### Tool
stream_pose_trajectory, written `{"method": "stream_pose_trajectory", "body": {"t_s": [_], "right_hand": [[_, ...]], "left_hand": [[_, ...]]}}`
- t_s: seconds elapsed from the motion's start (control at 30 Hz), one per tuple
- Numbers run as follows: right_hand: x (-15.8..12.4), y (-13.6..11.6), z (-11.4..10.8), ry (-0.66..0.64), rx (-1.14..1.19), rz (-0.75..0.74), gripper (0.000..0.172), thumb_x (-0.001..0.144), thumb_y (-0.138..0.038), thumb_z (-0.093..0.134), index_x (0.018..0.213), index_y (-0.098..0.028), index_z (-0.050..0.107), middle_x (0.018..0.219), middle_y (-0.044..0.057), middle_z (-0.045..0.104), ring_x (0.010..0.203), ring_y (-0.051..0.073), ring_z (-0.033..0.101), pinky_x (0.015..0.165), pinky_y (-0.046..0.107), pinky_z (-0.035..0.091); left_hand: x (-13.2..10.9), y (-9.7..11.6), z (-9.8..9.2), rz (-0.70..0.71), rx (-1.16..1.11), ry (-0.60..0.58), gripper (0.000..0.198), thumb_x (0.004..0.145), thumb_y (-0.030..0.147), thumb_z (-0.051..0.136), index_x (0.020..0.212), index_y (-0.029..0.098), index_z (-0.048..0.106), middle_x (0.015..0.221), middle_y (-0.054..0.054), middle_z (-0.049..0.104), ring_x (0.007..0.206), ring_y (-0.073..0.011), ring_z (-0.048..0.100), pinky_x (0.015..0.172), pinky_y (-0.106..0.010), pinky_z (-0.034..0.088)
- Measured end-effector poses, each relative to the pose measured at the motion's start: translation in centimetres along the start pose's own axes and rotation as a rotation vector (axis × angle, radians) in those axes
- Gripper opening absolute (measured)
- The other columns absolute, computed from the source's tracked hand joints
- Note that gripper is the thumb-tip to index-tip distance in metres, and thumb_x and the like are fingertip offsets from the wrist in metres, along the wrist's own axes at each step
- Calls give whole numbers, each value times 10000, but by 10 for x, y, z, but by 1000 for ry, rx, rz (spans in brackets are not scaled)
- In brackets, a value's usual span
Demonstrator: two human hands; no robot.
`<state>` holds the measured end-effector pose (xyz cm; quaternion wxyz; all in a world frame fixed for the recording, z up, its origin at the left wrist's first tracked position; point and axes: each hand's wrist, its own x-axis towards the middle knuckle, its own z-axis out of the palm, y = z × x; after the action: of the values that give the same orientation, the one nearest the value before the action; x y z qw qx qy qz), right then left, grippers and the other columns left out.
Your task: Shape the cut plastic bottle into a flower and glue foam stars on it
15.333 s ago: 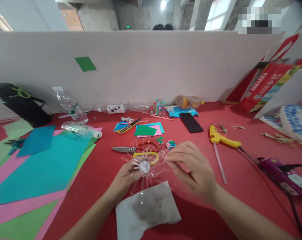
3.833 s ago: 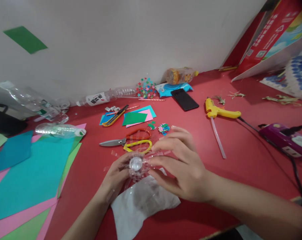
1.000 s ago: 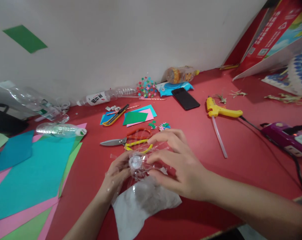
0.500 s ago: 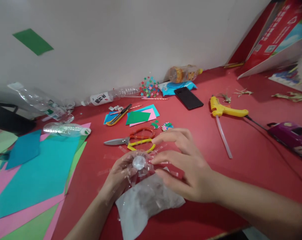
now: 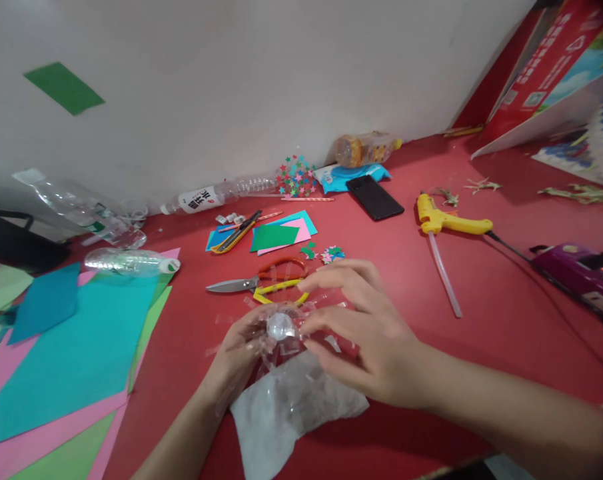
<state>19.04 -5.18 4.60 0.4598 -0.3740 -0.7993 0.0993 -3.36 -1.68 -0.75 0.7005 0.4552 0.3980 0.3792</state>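
Note:
My left hand (image 5: 236,353) grips a clear plastic bottle piece (image 5: 280,327) cut into thin strips that fan out from its round neck. My right hand (image 5: 361,333) curls over the strips on the right side, fingertips pinching them. Both hands hover just above a white tissue (image 5: 294,410) lying on the red table (image 5: 481,347). Scissors with red and yellow handles (image 5: 261,285) lie right behind the hands.
Coloured paper sheets (image 5: 71,347) cover the left. Empty bottles (image 5: 131,261) lie by the white partition. A yellow glue gun (image 5: 448,223) with its stick, a black phone (image 5: 374,197), a purple power strip (image 5: 578,277), small paper squares (image 5: 276,237) and a utility knife (image 5: 234,237) are around.
My right fingers have closed further over the plastic strips, and the bottle piece has turned slightly in my left hand. The view has shifted a little.

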Motion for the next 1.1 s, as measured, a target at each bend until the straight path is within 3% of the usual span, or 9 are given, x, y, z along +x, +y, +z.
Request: {"method": "stream_pose_trajectory", "body": {"t_s": [0.37,0.77,0.93,1.1], "right_hand": [[0,0,0,-14,-2,22,87,854,-182,602,891,-184,681,1186,85,587,1164,221,450,1022,421,392],[4,-1,0,7,-12,44,113,849,-184,588,889,-213,690,1198,85,582,1159,244,468,982,475,434],[6,-3,0,-30,21,98,160,870,-180,558,919,-205,708,1279,86,557,1223,249,421,1017,475,416],[6,-4,0,-109,91,213,119,838,-163,589,829,-220,693,1347,55,522,1281,254,385,1062,513,380]], "left_hand": [[1,-6,-4,24,-8,-52,338,723,215,754,1059,244,738,1132,-67,734,1061,-263,663,890,-304,516],[0,-2,-3,14,-15,62,363,633,244,827,988,225,757,990,-63,755,919,-251,675,850,-330,511],[1,-1,-1,46,24,-37,354,702,262,790,1050,222,740,1019,-77,749,925,-251,681,865,-342,510],[2,1,1,73,78,32,379,653,294,826,1014,209,751,1045,-99,755,978,-293,683,873,-355,511]]}}
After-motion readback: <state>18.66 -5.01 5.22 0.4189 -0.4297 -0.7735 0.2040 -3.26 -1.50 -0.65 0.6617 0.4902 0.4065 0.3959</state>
